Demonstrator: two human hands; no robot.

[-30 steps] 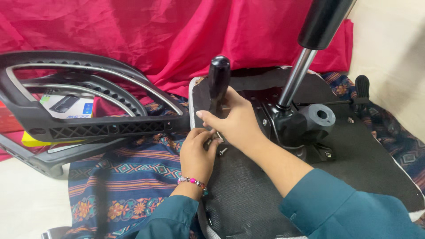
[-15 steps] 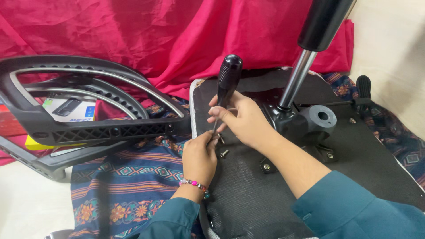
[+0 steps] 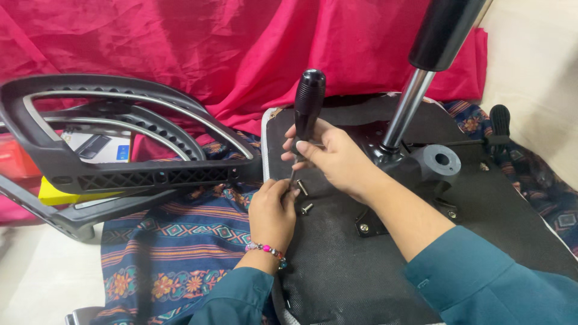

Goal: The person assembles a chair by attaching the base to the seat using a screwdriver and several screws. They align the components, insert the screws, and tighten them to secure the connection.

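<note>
My right hand [image 3: 334, 157] grips the black handle of a screwdriver [image 3: 307, 107], held nearly upright with its tip down on the black underside of a chair seat [image 3: 343, 265]. My left hand [image 3: 274, 210] pinches the lower shaft near the tip, at the seat's left edge. Two loose silver screws [image 3: 304, 198] lie on the seat just right of my left hand. A black metal tilt mechanism [image 3: 421, 168] with a chrome gas cylinder [image 3: 406, 111] is mounted on the seat behind my right hand.
A black plastic chair back frame [image 3: 120, 150] lies at the left on a striped patterned cloth [image 3: 174, 253]. A red cloth [image 3: 241, 48] covers the back. A small box [image 3: 99, 147] and a yellow object [image 3: 57, 192] sit behind the frame. A lever [image 3: 498, 123] sticks up at the right.
My right hand lifted and tilted the screwdriver more upright, moving slightly back. My left hand shifted to pinch the shaft near the tip. The two loose screws came into view.
</note>
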